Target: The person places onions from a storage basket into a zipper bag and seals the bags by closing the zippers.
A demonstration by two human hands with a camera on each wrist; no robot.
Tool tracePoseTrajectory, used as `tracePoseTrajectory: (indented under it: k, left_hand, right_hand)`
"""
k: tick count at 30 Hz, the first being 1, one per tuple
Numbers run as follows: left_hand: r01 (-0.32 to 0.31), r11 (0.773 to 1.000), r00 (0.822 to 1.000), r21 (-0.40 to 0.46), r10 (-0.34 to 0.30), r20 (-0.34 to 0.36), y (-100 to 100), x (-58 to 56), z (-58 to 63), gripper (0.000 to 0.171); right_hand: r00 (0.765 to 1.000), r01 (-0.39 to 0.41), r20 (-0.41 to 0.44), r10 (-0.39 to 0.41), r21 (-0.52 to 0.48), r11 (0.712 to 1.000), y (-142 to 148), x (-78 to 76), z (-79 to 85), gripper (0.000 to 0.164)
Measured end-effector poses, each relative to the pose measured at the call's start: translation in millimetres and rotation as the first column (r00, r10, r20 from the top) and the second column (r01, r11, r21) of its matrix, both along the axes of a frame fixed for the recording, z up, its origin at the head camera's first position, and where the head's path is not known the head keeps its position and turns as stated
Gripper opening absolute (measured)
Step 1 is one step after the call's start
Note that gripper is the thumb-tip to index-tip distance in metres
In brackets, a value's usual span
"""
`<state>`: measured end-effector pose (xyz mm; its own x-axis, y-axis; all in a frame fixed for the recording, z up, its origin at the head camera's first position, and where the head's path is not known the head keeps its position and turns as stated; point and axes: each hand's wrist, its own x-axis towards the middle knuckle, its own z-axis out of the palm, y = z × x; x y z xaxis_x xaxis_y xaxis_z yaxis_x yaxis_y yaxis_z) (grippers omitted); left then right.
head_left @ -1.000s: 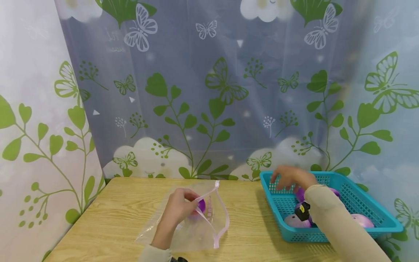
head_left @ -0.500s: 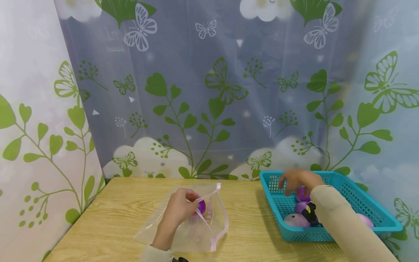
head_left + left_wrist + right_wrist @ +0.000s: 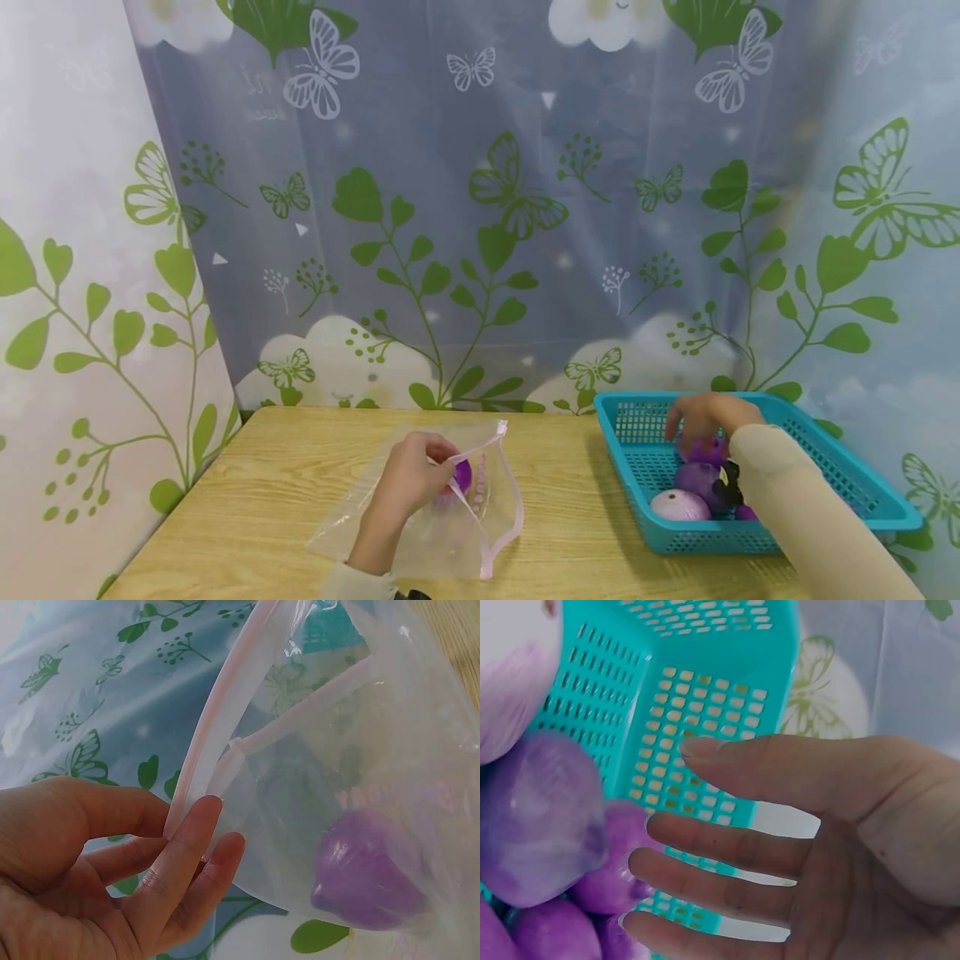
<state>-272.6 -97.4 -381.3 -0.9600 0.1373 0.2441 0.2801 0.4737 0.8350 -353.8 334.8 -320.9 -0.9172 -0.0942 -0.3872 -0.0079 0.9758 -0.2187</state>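
Note:
My left hand [image 3: 414,471] pinches the pink-edged mouth of a clear zip bag [image 3: 427,546] lying on the table. A glossy purple lemon-shaped piece [image 3: 367,874] shows through the bag's film. Over the blue basket [image 3: 656,540] is my right hand [image 3: 708,415]; in the right wrist view its fingers [image 3: 727,840] are extended and apart, with nothing between them. Their tips overlap a bright purple rounded piece [image 3: 611,862] there. Beside it are a darker purple piece [image 3: 540,817] and a pale pink-white, onion-like one [image 3: 679,505].
The wooden table [image 3: 247,500] ends at a patterned curtain [image 3: 450,275] behind. The basket stands at the right with raised, perforated walls. More purple pieces [image 3: 555,930] lie crowded in it.
My right hand has moved to the right over the basket, to above the purple pieces, uncovering more of the nearer ones. The left hand stays at the bag's mouth.

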Motion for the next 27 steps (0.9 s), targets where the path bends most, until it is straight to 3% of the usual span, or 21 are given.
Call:
tracePoseTrajectory:
  k: [7,13,18,27]
  left_hand:
    - [-0.005,1.0,1.0,-0.004,0.005,0.005,-0.5,1.8,1.8,0.01]
    - [-0.012,1.0,1.0,-0.007,0.012,0.011,-0.3,2.6,3.1,0.01]
    - [-0.013,1.0,1.0,-0.02,0.013,0.006,0.2,2.2,2.6,0.01]
    - [-0.013,1.0,1.0,-0.017,0.014,0.007,0.6,2.8,2.9,0.01]
  right_hand:
    - [1.0,-0.016,-0.002,0.016,0.042,0.999,17.5,-2.0,-9.6,0.033]
    - [0.998,0.056,0.007,-0.056,0.009,0.998,31.4,-5.4,-24.3,0.037]
    - [0.998,0.045,0.036,-0.046,0.023,0.999,38.4,-9.3,-36.2,0.043]
    - [0.979,0.199,0.078,-0.191,-0.12,0.973,41.5,-8.3,-44.8,0.047]
